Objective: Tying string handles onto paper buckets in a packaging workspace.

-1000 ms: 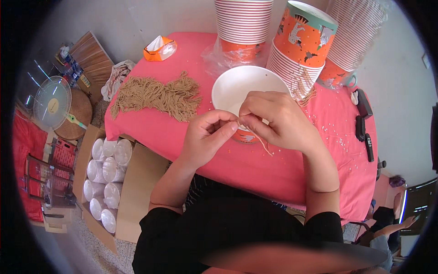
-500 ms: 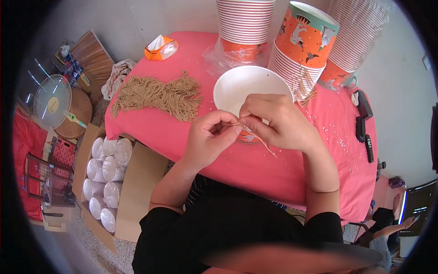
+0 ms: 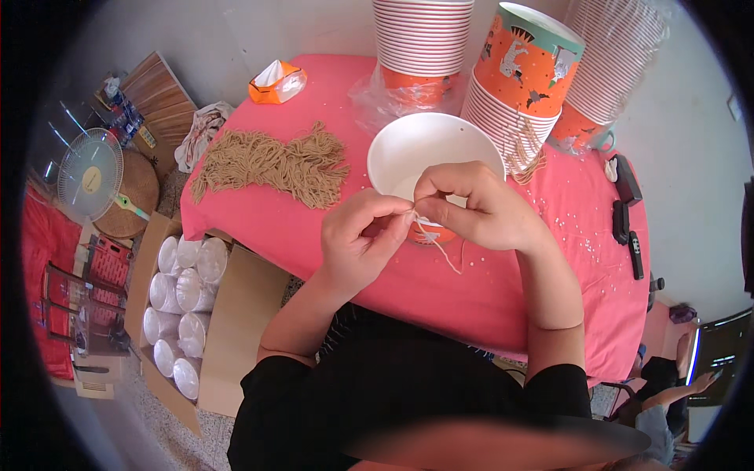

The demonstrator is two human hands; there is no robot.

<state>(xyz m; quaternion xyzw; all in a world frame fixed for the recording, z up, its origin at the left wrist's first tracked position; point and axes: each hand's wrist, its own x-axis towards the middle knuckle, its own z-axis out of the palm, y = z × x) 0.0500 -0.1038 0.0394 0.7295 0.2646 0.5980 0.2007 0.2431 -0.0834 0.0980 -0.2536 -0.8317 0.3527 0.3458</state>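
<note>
My left hand (image 3: 363, 235) and my right hand (image 3: 475, 206) meet fingertip to fingertip over the front rim of a white-lined paper bucket (image 3: 393, 149). Between them they pinch a thin tan string (image 3: 444, 253), whose loose ends dangle below the fingers. The part in the fingertips is mostly hidden. A heap of tan strings (image 3: 271, 163) lies on the pink tablecloth (image 3: 314, 86) to the left. More strings (image 3: 528, 149) hang against the stacked orange buckets (image 3: 510, 102) behind my right hand.
Tall bucket stacks (image 3: 424, 47) stand at the back. A tissue pack (image 3: 276, 83) sits far left on the table, dark cases (image 3: 624, 180) and a remote (image 3: 635, 255) at the right. White bits dot the cloth. An open carton (image 3: 236, 330) of plastic cups and a fan (image 3: 90, 174) are left.
My right fingertips have shifted slightly, and both hands are pinched closer together. The string's loose ends have swung and now hang apart in a curve below the fingers.
</note>
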